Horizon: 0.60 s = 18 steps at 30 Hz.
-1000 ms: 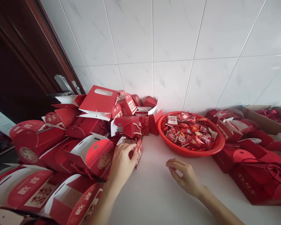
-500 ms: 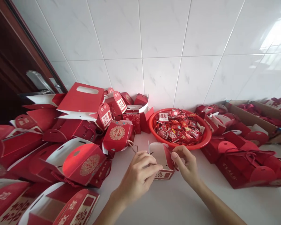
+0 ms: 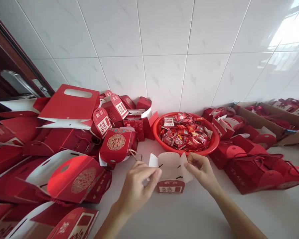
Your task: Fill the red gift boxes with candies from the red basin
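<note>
A small red gift box (image 3: pixel 170 186) with a white inside stands upright on the table before me, its top open and its inside bare apart from dark cord ends at the slots. My right hand (image 3: pixel 201 171) pinches the box's right side flap between thumb and fingers. At the left side flap (image 3: pixel 153 160), my left hand (image 3: pixel 140 181) is closed, thumb against fingers; they overlap the flap's lower part. Just behind the box sits a red-orange plastic basket (image 3: pixel 213 150) heaped with red-wrapped sweets (image 3: pixel 185 131).
Folded-up red boxes (image 3: pixel 86 179) are piled at the left, one with a cord handle (image 3: pixel 117 143) close to my left hand. More red boxes (image 3: pixel 254 172) and a cardboard carton (image 3: pixel 254 116) stand at the right. A tiled wall (image 3: pixel 164 83) closes off the back; a door (image 3: pixel 2 69) is at far left.
The box's side flaps have spread outward, so its white inside now shows. My left hand has moved left, uncovering the front. The view has shifted slightly right.
</note>
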Each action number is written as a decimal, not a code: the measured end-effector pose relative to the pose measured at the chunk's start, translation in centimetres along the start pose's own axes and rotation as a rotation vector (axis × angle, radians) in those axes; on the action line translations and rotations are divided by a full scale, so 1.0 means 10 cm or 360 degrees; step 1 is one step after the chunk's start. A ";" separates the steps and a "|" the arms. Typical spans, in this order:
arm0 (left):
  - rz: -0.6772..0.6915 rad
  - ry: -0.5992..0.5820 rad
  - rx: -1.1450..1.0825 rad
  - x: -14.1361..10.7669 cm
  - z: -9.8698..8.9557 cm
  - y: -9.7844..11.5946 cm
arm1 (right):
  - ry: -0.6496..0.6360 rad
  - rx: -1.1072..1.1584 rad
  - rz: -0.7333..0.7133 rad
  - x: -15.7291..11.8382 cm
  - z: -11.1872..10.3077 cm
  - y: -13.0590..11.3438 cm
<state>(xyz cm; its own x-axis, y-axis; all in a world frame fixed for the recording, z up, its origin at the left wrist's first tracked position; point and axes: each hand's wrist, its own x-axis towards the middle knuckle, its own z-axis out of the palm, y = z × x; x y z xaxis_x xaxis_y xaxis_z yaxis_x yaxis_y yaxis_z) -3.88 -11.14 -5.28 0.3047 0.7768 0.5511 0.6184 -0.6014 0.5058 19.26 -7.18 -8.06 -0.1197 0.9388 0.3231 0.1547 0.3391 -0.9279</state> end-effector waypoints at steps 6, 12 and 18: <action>-0.0465 -0.0310 0.0170 0.09 -0.09 -0.08 | -0.0331 0.0339 0.0349 0.08 -0.09 0.02; -0.0532 -0.0624 0.0233 0.16 -0.14 -0.03 | -0.0688 0.0274 0.0539 0.13 -0.29 0.09; -0.0523 -0.0701 0.0312 0.22 -0.20 -0.04 | -0.1026 0.0078 0.0704 0.14 -0.40 0.15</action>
<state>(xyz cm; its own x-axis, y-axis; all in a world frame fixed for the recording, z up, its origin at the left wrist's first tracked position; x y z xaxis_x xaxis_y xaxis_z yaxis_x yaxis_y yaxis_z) -4.86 -9.55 -2.91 0.3210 0.9464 0.0368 0.8411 -0.3027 0.4483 23.21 -5.13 -8.27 -0.6054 0.7601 -0.2360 0.2789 -0.0751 -0.9574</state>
